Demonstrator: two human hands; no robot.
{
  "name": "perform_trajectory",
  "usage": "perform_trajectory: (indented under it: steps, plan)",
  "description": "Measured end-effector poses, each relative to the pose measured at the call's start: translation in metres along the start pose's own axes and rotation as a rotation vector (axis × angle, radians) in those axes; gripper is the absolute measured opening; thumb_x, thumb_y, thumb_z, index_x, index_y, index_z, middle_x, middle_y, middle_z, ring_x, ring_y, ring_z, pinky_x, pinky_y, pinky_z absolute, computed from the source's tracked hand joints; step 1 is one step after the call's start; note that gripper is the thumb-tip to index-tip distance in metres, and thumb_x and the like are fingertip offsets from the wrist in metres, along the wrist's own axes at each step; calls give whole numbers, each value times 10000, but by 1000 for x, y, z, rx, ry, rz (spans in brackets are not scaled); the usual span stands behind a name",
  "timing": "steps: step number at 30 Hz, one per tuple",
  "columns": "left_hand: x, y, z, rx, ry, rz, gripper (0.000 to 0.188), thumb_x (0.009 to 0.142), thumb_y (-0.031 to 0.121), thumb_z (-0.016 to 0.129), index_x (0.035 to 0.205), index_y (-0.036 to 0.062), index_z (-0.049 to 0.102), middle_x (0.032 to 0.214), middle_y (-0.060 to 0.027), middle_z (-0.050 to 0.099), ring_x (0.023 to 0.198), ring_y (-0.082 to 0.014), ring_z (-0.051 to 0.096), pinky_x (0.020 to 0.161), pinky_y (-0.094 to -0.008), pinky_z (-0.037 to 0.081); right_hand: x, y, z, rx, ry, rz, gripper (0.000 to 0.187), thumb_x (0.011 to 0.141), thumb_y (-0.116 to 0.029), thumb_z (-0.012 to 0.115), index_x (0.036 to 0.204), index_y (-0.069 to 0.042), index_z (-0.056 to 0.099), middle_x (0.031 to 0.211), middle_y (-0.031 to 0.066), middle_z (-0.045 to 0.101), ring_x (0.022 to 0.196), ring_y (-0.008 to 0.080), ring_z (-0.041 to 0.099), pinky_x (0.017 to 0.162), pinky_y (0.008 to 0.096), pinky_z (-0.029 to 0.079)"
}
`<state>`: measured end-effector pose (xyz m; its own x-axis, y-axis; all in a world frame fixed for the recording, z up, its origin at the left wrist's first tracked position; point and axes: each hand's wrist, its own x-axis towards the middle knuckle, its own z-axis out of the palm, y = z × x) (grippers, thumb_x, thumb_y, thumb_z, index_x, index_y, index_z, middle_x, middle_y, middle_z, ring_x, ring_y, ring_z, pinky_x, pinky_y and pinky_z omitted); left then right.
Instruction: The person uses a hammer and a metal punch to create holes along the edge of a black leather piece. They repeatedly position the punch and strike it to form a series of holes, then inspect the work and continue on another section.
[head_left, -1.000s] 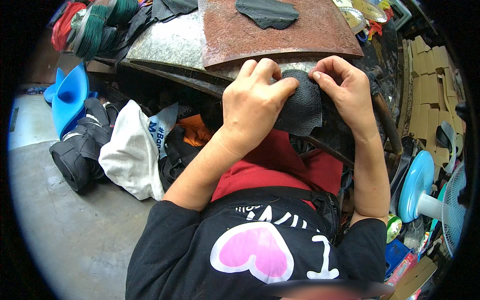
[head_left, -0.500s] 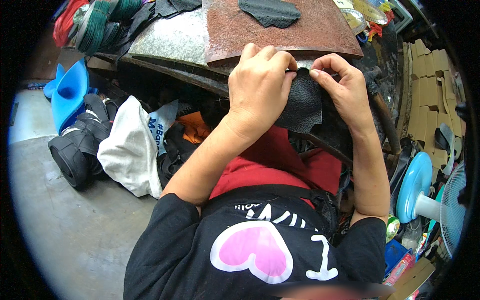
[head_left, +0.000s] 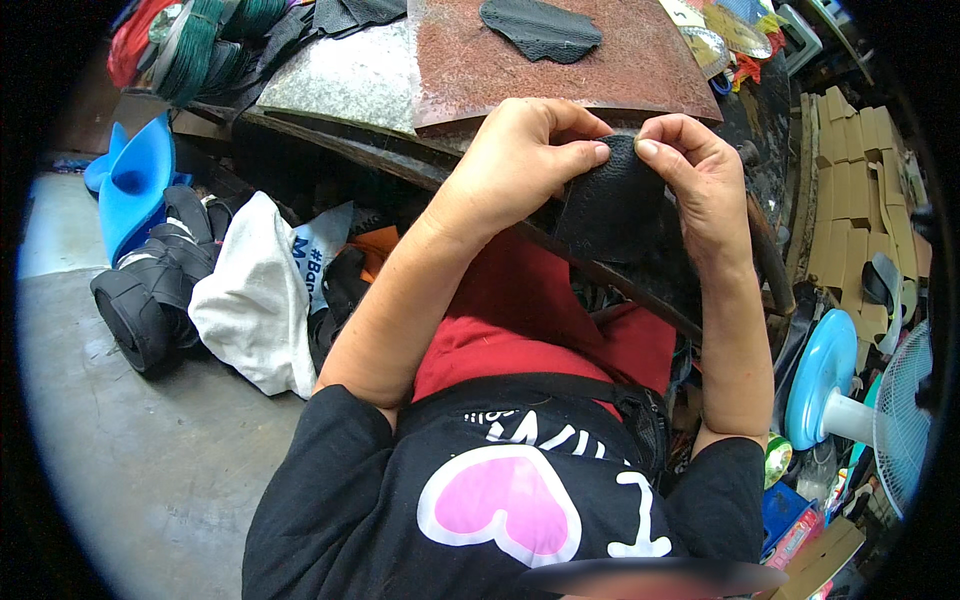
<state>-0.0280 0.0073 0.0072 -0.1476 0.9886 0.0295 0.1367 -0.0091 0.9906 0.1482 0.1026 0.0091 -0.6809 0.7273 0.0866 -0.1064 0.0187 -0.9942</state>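
A black, grained leather piece (head_left: 610, 205) hangs from both hands just in front of the bench edge. My left hand (head_left: 535, 165) pinches its upper left corner, thumb on the near face. At the upper right corner my right hand (head_left: 690, 165) pinches the same edge between thumb and forefinger. The fingertips behind the leather are hidden. Beyond the hands, a second black leather piece (head_left: 540, 28) lies flat on a reddish-brown board (head_left: 450, 85) on the bench.
A pale slab (head_left: 335, 80) lies left of the board, with green cord bundles (head_left: 205, 50) behind. On the floor at left are a white cloth (head_left: 255, 300), black rolls (head_left: 145, 310) and blue sheets (head_left: 140, 185). A fan (head_left: 825, 380) and stacked cardboard (head_left: 855, 180) stand at right.
The left hand has turned, so its thumb now shows along the leather's top edge. The leather has swung a little, and both hands have shifted slightly right and nearer.
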Motion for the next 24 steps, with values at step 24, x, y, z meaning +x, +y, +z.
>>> perform_trajectory:
  steps: [24]
  plan:
    - [1,-5,-5,-394,-119,-121,217,892,160,643,1023,-13,629,813,-27,645,623,-67,617,539,-189,517,-2,0,7,-98,32,-74,90,859,-83,681,914,-14,661,840,-22,630,741,42,562,707,183,456]
